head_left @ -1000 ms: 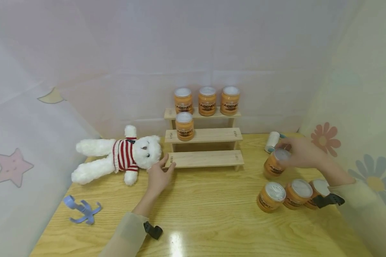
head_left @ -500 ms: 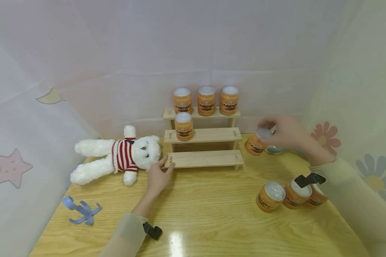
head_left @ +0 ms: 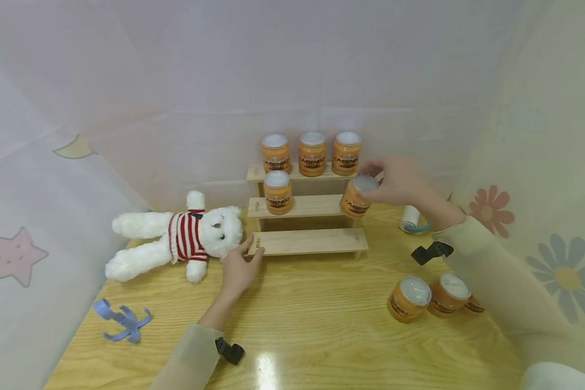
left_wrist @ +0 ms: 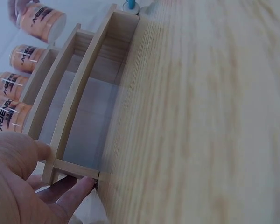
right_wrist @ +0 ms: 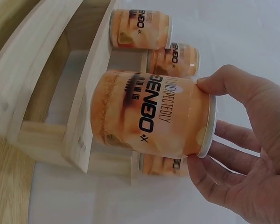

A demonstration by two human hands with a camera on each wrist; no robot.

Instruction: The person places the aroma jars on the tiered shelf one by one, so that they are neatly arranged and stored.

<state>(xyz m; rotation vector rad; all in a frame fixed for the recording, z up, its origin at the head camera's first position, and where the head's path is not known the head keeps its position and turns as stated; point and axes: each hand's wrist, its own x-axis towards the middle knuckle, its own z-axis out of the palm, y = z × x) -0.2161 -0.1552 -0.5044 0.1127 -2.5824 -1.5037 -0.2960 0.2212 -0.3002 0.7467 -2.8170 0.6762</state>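
Observation:
My right hand (head_left: 397, 181) grips an orange can (head_left: 355, 200) by its silver-lidded end, thumb on one side and fingers on the other. In the head view the can overlaps the right end of the middle step of a three-step wooden shelf (head_left: 312, 241). The right wrist view shows that can (right_wrist: 149, 114) close by the board. At the lowest step's left end, my left hand (head_left: 239, 271) holds the shelf, thumb on top and fingers against the end piece (left_wrist: 74, 169). Another can (head_left: 278, 194) stands on the middle step's left; three more cans (head_left: 312, 157) line the top step.
Three orange cans (head_left: 408, 300) stand on the wooden table (head_left: 312, 325) at the right. Behind them lies a white cylinder with a teal part (head_left: 410, 218). On the left are a white teddy bear (head_left: 190, 235) in a striped sweater and a blue hooked stand (head_left: 127, 322).
My right hand has carried the can up and leftward, from beside the white cylinder to the middle step's right end. The left hand has stayed at the shelf's lower left corner.

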